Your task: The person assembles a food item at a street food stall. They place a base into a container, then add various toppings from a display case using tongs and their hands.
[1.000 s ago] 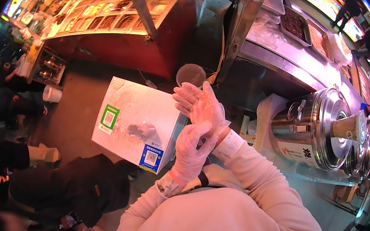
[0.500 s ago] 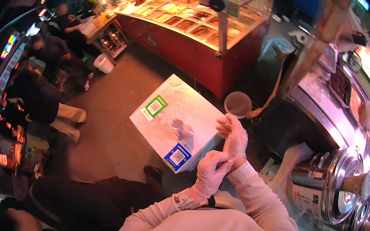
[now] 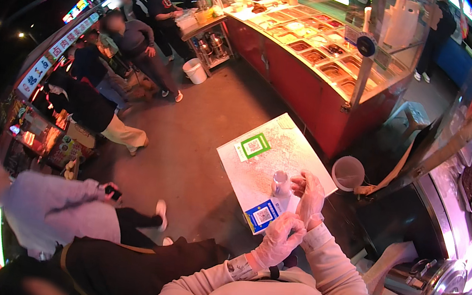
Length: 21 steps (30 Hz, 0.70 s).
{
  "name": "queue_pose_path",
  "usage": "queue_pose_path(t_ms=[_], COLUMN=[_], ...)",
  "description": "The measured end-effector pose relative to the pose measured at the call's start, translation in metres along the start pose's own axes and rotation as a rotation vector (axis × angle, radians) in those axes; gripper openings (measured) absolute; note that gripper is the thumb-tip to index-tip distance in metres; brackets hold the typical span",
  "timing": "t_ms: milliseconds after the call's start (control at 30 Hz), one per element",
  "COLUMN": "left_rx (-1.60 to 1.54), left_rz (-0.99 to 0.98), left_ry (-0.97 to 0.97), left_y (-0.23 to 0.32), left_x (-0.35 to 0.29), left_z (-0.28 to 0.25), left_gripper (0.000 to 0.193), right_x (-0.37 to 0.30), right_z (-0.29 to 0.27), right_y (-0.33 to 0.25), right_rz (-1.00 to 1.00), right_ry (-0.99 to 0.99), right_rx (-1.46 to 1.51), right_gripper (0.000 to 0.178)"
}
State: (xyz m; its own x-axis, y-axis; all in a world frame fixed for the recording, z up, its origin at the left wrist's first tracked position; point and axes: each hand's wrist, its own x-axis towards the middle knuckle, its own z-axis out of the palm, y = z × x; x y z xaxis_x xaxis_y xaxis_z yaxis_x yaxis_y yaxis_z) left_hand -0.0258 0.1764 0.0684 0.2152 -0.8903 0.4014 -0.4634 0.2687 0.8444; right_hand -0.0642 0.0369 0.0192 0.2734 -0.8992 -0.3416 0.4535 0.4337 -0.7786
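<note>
Both my hands wear thin clear plastic gloves and are held over the near right corner of a small white table (image 3: 234, 154). My left hand (image 3: 279, 239) is closed beside my right wrist, its fingers pinching the cuff of the right-hand glove (image 3: 314, 217). My right hand (image 3: 311, 197) points away from me, fingers loosely bent and apart, holding nothing. Just left of its fingertips stands a small pale cup (image 3: 281, 184) on the tabletop. Two code cards lie on the table, a green-framed one (image 3: 253, 146) and a blue one (image 3: 263, 215).
A red food counter (image 3: 298, 75) with trays of food stands ahead. A round tub (image 3: 348, 173) is right of the table. Metal pots (image 3: 448, 291) and steel worktops are at my right. Close on my left are a dark-clothed person (image 3: 132, 270) and a walker in grey (image 3: 63, 209).
The view has swung left, so the table and counter sit further right. A walker in grey has come into sight at the left. My hands stay together at the right wrist.
</note>
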Motion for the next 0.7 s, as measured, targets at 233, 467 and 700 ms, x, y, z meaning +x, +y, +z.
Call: queue_pose_path(t_ms=[233,467,700], left_rx=[-0.242,-0.462,0.018], left_rz=[-0.261,-0.345,-0.292], left_ry=[-0.113,0.005,0.110], left_y=[0.007,-0.011,0.015], left_x=[-0.008,-0.025,0.001], left_z=[-0.014,-0.011,-0.071], left_gripper=[0.005,0.018,0.007], right_x=[0.043,0.022,0.007], right_z=[0.022,0.099,0.116], right_y=[0.022,-0.003,0.031], right_rz=[0.035,0.638,-0.437], right_ry=[-0.117,-0.274,-0.521], right_rx=[-0.013,0.763,-0.694], right_gripper=[0.029,0.026,0.023])
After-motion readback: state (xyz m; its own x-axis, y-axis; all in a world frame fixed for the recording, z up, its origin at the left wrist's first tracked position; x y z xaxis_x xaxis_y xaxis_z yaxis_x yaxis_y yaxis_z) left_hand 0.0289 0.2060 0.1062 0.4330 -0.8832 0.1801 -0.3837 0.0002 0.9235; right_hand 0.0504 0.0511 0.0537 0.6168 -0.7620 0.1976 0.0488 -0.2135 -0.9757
